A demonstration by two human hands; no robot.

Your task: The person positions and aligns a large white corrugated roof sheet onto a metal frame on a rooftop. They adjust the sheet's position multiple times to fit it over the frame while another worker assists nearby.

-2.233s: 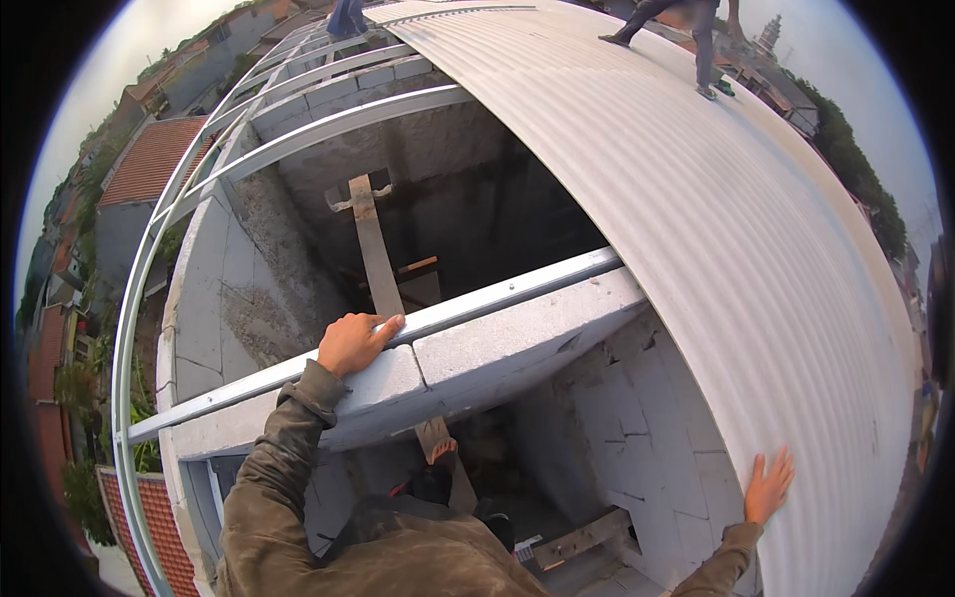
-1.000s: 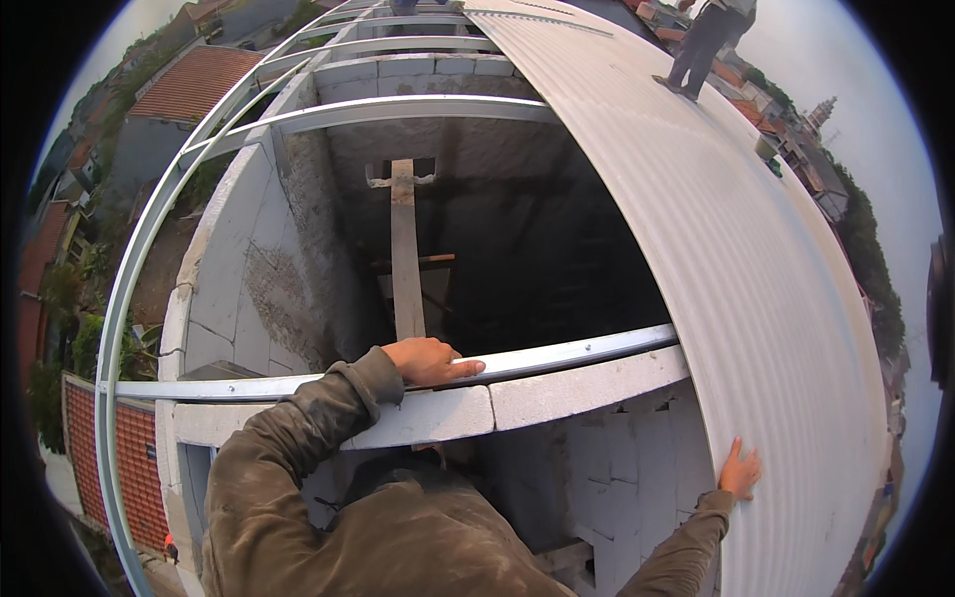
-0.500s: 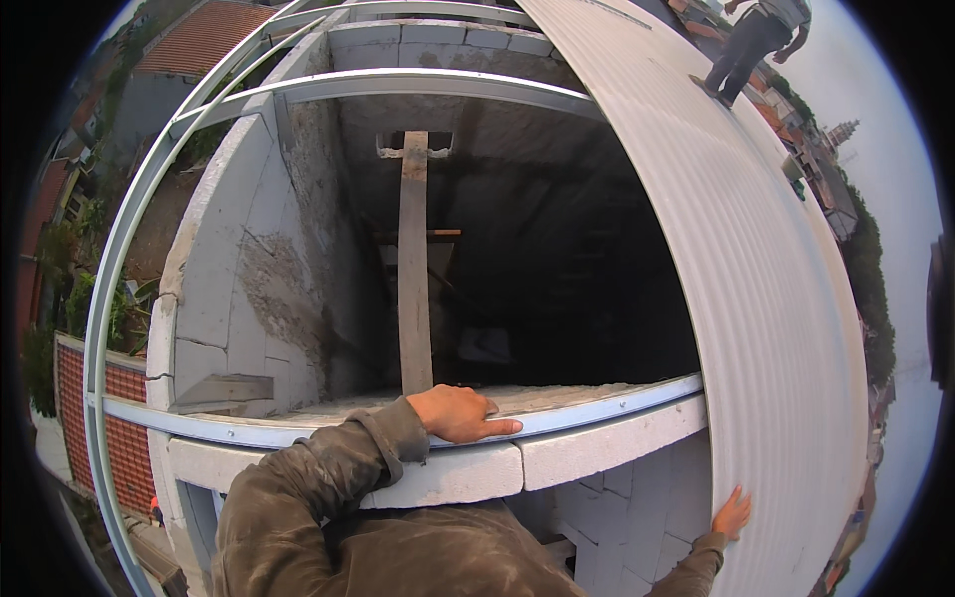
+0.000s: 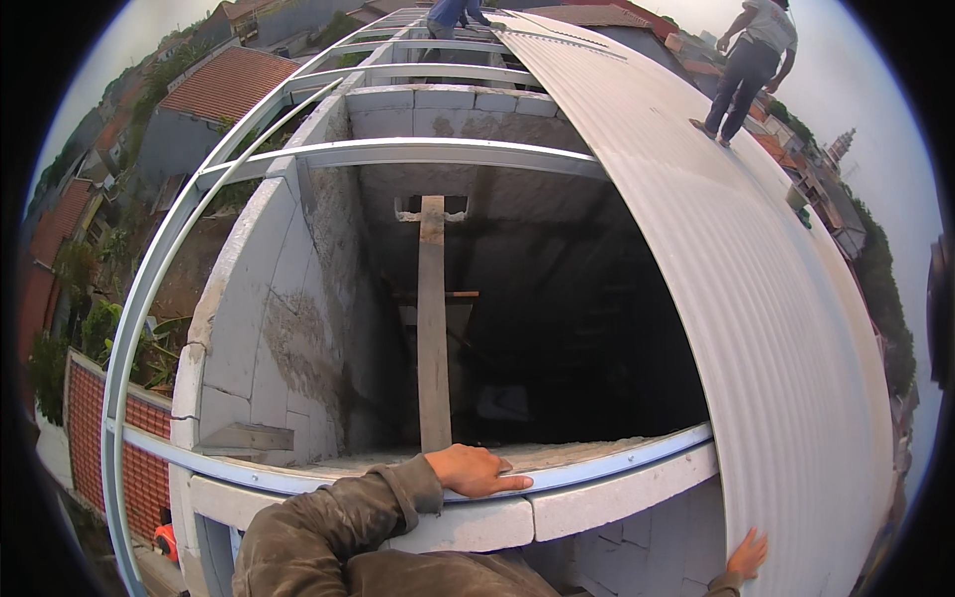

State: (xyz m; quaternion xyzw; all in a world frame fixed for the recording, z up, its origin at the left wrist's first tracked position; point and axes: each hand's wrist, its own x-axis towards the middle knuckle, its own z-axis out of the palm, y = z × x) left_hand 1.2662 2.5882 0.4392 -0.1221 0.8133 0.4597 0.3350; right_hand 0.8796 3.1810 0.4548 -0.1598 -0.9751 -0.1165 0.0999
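My left hand (image 4: 477, 471) lies over a pale metal beam (image 4: 617, 464) that runs along the top of a white block wall (image 4: 607, 494). Its thumb points right along the beam, and the other fingers curl over the far side, partly hidden. At the lower right, my right hand (image 4: 748, 553) rests with fingers spread on the near left edge of a long white corrugated roofing sheet (image 4: 766, 358). Both arms wear dusty brown sleeves.
Beyond the beam gapes a deep dark opening (image 4: 577, 338), crossed by a wooden plank (image 4: 433, 328). Metal framing (image 4: 149, 289) lines the left side. One person (image 4: 751, 70) stands on the sheeting; another (image 4: 453, 18) bends at its far end. An orange-red object (image 4: 165, 537) sits lower left.
My view has tilted up, so the scene sits lower and the bent person at the far end now shows. Both hands remain at the same places on the beam and sheet.
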